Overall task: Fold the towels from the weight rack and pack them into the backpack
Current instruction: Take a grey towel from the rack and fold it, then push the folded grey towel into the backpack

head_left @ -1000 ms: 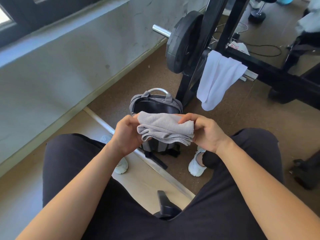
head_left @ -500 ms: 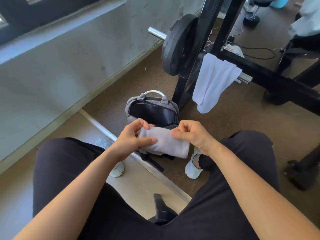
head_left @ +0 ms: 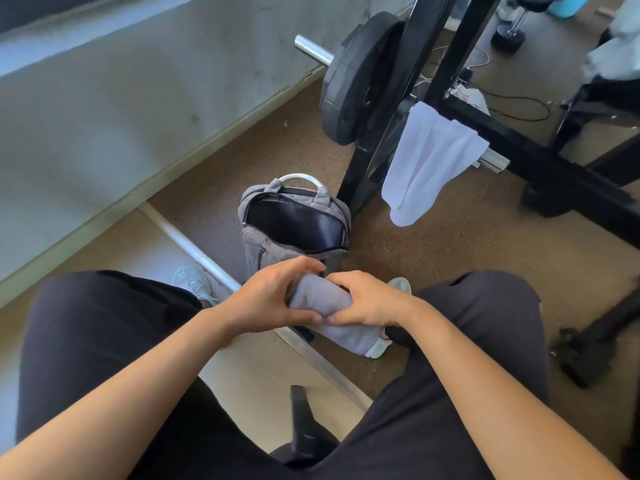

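Observation:
A folded grey towel [head_left: 341,323] sits between my knees, gripped from both sides. My left hand [head_left: 273,299] curls round its left end and my right hand [head_left: 363,301] curls round its top, thumbs nearly touching. Just beyond the hands a grey backpack [head_left: 277,247] stands upright on the floor, its main compartment unzipped and showing a dark lining. A white towel [head_left: 429,161] hangs over the chrome bar of the black weight rack [head_left: 540,157], up and to the right of the backpack.
A black weight plate [head_left: 353,81] sits on the bar by the rack upright. The wall runs along the left, with a pale metal floor strip [head_left: 194,251] crossing under my legs. My white shoes flank the backpack. Dark equipment feet stand at the right.
Both hands have lowered the grey towel toward my lap and squeezed it into a tighter bundle, with the hands now closer together. The view has tilted down, showing more of the backpack opening.

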Available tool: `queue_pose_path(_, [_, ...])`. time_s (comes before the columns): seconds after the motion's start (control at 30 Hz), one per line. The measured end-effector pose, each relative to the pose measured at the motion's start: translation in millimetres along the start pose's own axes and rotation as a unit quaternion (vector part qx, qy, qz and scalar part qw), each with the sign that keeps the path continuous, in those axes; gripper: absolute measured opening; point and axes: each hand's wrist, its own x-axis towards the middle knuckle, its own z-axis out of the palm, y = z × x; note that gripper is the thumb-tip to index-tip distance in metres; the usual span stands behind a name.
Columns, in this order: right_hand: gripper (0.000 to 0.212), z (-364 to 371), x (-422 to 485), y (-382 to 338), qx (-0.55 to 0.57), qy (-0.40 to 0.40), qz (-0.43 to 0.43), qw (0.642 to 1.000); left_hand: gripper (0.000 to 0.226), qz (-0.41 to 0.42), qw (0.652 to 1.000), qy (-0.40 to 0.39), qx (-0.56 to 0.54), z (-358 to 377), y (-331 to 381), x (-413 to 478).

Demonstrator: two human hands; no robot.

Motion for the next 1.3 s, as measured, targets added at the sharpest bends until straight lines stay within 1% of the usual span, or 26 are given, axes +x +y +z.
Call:
queue_pose_path(0.07, [0.026,-4.6,4.3,6.9,-0.016,0.026,0.012,0.999,0.077,-0.037,0.999,-0.03,0.007,-7.9,-9.7,4.5])
queue_pose_path(0.1, [0.025,-7.8,5.9,10.9,-0.018,0.045,0.021,0.999,0.075,-0.059,0.998,-0.034,-0.006,-13.8,-14.3,7.9])
queue_pose_path(0.13, [0.025,-11.4,7.3,14.8,-0.016,0.066,0.031,0.997,0.069,-0.076,0.997,-0.028,-0.013,-20.2,-19.8,12.3])
queue_pose_path(0.2, [0.026,-18.8,10.1,20.0,0.004,0.102,0.052,0.993,0.059,-0.091,0.996,0.007,0.012,-33.8,-31.1,24.8])
queue_pose_path(0.27, [0.033,-24.4,13.8,21.9,0.024,0.131,0.076,0.988,0.047,-0.095,0.992,0.05,0.063,-46.8,-43.7,39.8])
queue_pose_path(0.33, [0.043,-28.5,19.3,22.0,0.032,0.172,0.096,0.98,0.024,-0.09,0.985,0.087,0.118,-56.1,-58.9,56.1])
queue_pose_path(0.37, [0.044,-30.0,22.7,21.9,0.039,0.194,0.103,0.975,0.015,-0.078,0.98,0.101,0.149,-59.3,-68.5,64.7])
queue_pose_path(0.43, [0.041,-33.1,30.2,21.7,0.053,0.224,0.108,0.967,0.007,-0.052,0.97,0.119,0.207,-62.0,-87.9,81.0])
queue_pose_path(0.47, [0.04,-35.2,34.6,21.9,0.057,0.23,0.109,0.965,0.009,-0.039,0.965,0.124,0.229,-61.0,-98.4,88.3])
queue_pose_path(0.53, [0.044,-41.8,44.8,22.7,0.06,0.233,0.11,0.964,0.023,-0.031,0.957,0.127,0.26,-55.0,-119.0,98.8])
queue_pose_path(0.57, [0.046,-46.2,50.7,23.2,0.063,0.234,0.109,0.964,0.033,-0.043,0.956,0.124,0.262,-49.6,-128.5,101.6])
queue_pose_path(0.67, [0.046,-61.7,74.9,18.6,0.067,0.244,0.086,0.964,0.072,-0.093,0.957,0.091,0.258,-32.5,-148.2,102.5])
queue_pose_path(0.73, [0.047,-68.5,97.4,14.4,0.057,0.243,0.073,0.965,0.097,-0.108,0.963,0.066,0.236,-28.3,-157.1,100.0])
queue_pose_path(0.83, [0.045,-67.4,136.2,8.9,0.057,0.222,0.061,0.972,0.124,-0.093,0.967,0.046,0.233,-26.3,-172.0,94.1])
queue_pose_path(0.93, [0.041,-51.3,173.4,12.9,0.052,0.195,0.036,0.979,0.137,-0.087,0.97,0.04,0.225,-19.8,-182.4,85.9])
queue_pose_path(1.03, [0.036,-25.0,199.5,38.1,-0.01,0.133,0.039,0.99,0.146,-0.091,0.977,0.059,0.186,-15.2,-186.8,82.5])
queue_pose_path(1.13, [0.033,3.2,216.0,75.2,-0.088,0.054,0.096,0.99,0.152,-0.087,0.978,0.067,0.176,-15.0,-189.1,84.1])
queue_pose_path(1.23, [0.044,26.4,234.4,101.4,-0.151,-0.008,0.161,0.975,0.151,-0.075,0.98,0.062,0.175,-13.1,-187.1,86.2])
queue_pose_path(1.3, [0.052,39.0,247.2,113.3,-0.184,-0.034,0.178,0.966,0.15,-0.071,0.979,0.055,0.184,-12.4,-185.4,86.6])
